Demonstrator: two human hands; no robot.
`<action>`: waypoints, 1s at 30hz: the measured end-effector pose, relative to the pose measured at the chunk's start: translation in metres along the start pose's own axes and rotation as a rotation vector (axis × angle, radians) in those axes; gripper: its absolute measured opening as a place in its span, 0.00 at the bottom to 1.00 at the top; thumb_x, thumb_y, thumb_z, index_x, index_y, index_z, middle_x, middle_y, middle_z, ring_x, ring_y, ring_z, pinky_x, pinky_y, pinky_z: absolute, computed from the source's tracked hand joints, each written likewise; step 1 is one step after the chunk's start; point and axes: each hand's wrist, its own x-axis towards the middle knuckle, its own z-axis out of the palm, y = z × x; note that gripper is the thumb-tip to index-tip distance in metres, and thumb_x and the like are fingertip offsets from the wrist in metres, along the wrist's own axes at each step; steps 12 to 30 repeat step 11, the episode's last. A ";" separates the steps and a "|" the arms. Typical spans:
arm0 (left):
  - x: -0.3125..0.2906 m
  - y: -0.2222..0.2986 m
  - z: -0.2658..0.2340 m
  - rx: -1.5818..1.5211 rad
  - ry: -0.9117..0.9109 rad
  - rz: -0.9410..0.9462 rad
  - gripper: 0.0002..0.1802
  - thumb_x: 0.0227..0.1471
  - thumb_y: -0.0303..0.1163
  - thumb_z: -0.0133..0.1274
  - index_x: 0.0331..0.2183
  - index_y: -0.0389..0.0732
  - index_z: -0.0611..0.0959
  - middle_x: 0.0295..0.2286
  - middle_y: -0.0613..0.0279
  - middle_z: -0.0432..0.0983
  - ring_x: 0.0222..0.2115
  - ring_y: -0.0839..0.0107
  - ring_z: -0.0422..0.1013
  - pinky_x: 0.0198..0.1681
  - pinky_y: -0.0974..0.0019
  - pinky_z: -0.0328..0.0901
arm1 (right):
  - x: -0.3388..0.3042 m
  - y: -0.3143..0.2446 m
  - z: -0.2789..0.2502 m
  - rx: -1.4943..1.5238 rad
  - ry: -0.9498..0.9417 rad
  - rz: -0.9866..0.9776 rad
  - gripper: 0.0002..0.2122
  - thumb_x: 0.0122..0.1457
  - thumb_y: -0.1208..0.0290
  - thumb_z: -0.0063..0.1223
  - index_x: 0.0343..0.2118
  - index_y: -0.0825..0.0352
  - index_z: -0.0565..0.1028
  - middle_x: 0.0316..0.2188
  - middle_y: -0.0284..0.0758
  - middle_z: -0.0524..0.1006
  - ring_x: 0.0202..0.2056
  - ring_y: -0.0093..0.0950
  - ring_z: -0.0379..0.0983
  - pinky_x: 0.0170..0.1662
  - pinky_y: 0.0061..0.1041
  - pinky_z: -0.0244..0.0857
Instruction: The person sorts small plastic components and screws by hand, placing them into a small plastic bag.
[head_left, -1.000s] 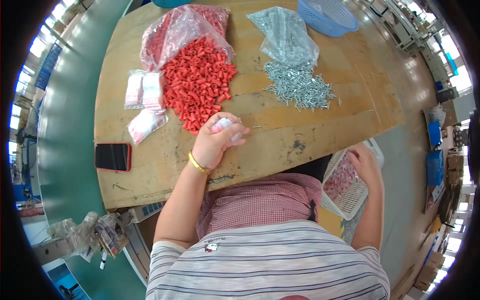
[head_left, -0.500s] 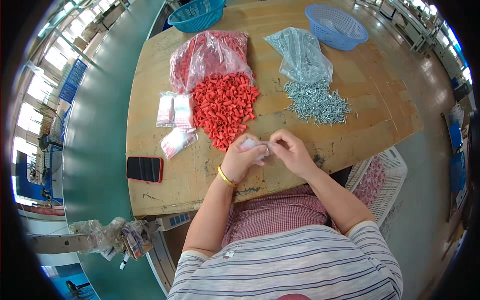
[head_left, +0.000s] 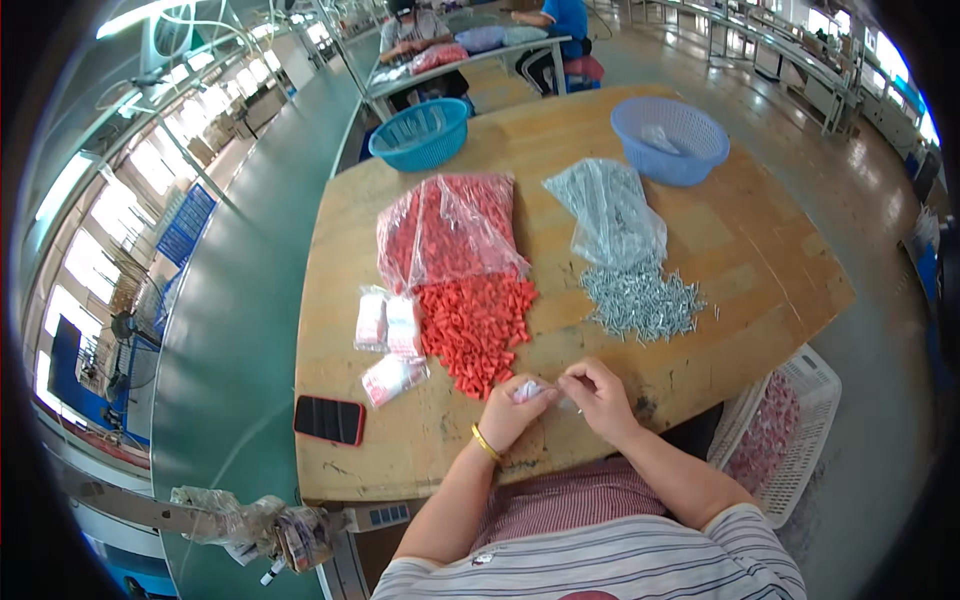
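Observation:
My left hand [head_left: 510, 414], with a yellow band at its wrist, is closed around a small whitish plastic bag [head_left: 528, 391] above the table's near edge. Beside it, my right hand [head_left: 602, 402] pinches at the bag's edge with thumb and forefinger. A tiny shiny bit shows under its fingertips, too small to name. Just beyond the left hand lies a pile of red plastic wall plugs [head_left: 478, 325], spilling from a large clear bag [head_left: 450, 225]. Farther right, a heap of silver screws [head_left: 645, 303] spreads from another clear bag [head_left: 612, 210].
Several small packed bags [head_left: 395, 378] and a red-edged phone [head_left: 329, 420] lie at the table's left. A teal basket [head_left: 420, 135] and a blue basket [head_left: 672, 145] stand at the back. Below right sits a white crate [head_left: 815, 440] of filled bags. Two people work at a far table.
The view has tilted up, so the table sits lower and the far table shows. My hands stay close together at the small bag, the right one turned slightly downward.

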 end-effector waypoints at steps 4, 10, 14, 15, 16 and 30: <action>-0.001 0.010 0.004 -0.088 -0.010 -0.004 0.04 0.52 0.27 0.57 0.32 0.37 0.81 0.19 0.76 0.67 0.17 0.87 0.58 0.18 0.80 0.50 | 0.001 -0.002 -0.001 0.132 0.089 0.140 0.04 0.60 0.74 0.53 0.34 0.69 0.73 0.28 0.27 0.73 0.29 0.15 0.67 0.33 0.16 0.62; 0.005 -0.005 -0.002 -0.188 0.044 -0.016 0.10 0.53 0.29 0.56 0.39 0.37 0.81 0.23 0.73 0.72 0.21 0.85 0.63 0.24 0.79 0.58 | 0.006 0.001 0.000 0.171 0.036 0.118 0.05 0.61 0.73 0.52 0.36 0.68 0.73 0.29 0.28 0.74 0.30 0.15 0.68 0.35 0.15 0.63; 0.006 -0.007 -0.002 -0.321 0.071 -0.025 0.12 0.55 0.28 0.54 0.42 0.37 0.80 0.21 0.74 0.69 0.17 0.85 0.60 0.19 0.79 0.53 | 0.006 0.002 0.001 0.196 0.002 0.113 0.05 0.61 0.72 0.52 0.37 0.67 0.73 0.30 0.29 0.74 0.32 0.15 0.69 0.37 0.15 0.64; 0.006 -0.007 -0.002 -0.321 0.071 -0.025 0.12 0.55 0.28 0.54 0.42 0.37 0.80 0.21 0.74 0.69 0.17 0.85 0.60 0.19 0.79 0.53 | 0.006 0.002 0.001 0.196 0.002 0.113 0.05 0.61 0.72 0.52 0.37 0.67 0.73 0.30 0.29 0.74 0.32 0.15 0.69 0.37 0.15 0.64; 0.006 -0.007 -0.002 -0.321 0.071 -0.025 0.12 0.55 0.28 0.54 0.42 0.37 0.80 0.21 0.74 0.69 0.17 0.85 0.60 0.19 0.79 0.53 | 0.006 0.002 0.001 0.196 0.002 0.113 0.05 0.61 0.72 0.52 0.37 0.67 0.73 0.30 0.29 0.74 0.32 0.15 0.69 0.37 0.15 0.64; 0.006 -0.007 -0.002 -0.321 0.071 -0.025 0.12 0.55 0.28 0.54 0.42 0.37 0.80 0.21 0.74 0.69 0.17 0.85 0.60 0.19 0.79 0.53 | 0.006 0.002 0.001 0.196 0.002 0.113 0.05 0.61 0.72 0.52 0.37 0.67 0.73 0.30 0.29 0.74 0.32 0.15 0.69 0.37 0.15 0.64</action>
